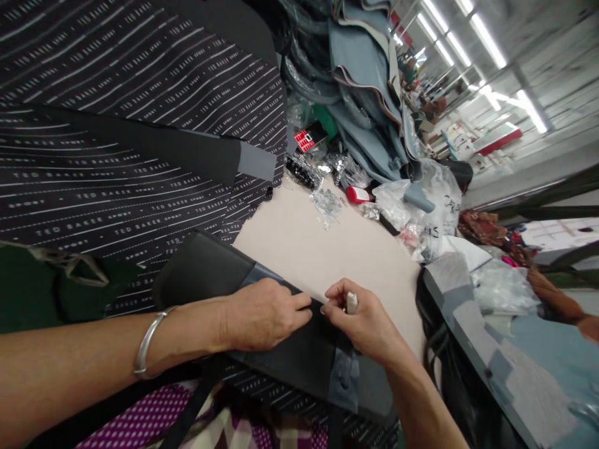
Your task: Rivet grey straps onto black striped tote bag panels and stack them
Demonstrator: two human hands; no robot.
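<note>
A black fabric piece with a grey-blue trim (219,274) lies across the near edge of a beige table top (327,249). My left hand (264,312), a silver bangle on its wrist, has its fingers curled and pressed down on the fabric's edge. My right hand (360,318) is closed, pinching the same edge close to the left fingertips and holding a small white marker-like object (351,302) between its fingers.
A dark lining printed with white lettering (116,174) covers the left. Plastic bags of small parts (407,206), a red-capped item (358,194) and metal bits (327,202) lie at the table's far end. Blue-grey garments (365,81) are piled behind.
</note>
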